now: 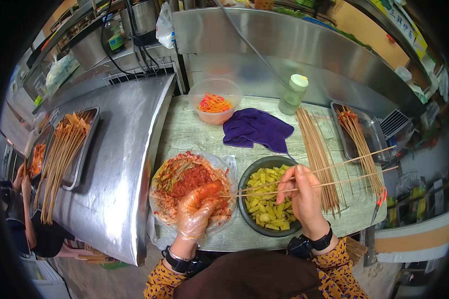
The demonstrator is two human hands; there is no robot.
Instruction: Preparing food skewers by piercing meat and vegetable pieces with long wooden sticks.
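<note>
My left hand (196, 211), in a clear plastic glove stained red, is over a bowl lined with a plastic bag, which holds a red chopped mixture (191, 178) and leafy, sauce-coated pieces. Its fingers are bent at the tips of two thin wooden skewers (344, 162); whether they pinch food there cannot be made out. My bare right hand (301, 194) grips these skewers, which spread apart towards the right. Below it stands a dark round bowl (242, 209) of cut green pickled peppers or similar pieces (271, 213). A pile of bare skewers (316, 160) lies to the right.
A purple cloth (256, 129), a clear tub of orange and red shreds (215, 104) and a lidded jar (293, 93) stand behind. Trays with loaded skewers (65, 145) are left and right (359, 142). Orange-handled scissors (379, 203) lie at the right edge. A co-worker's hands (22, 177) are far left.
</note>
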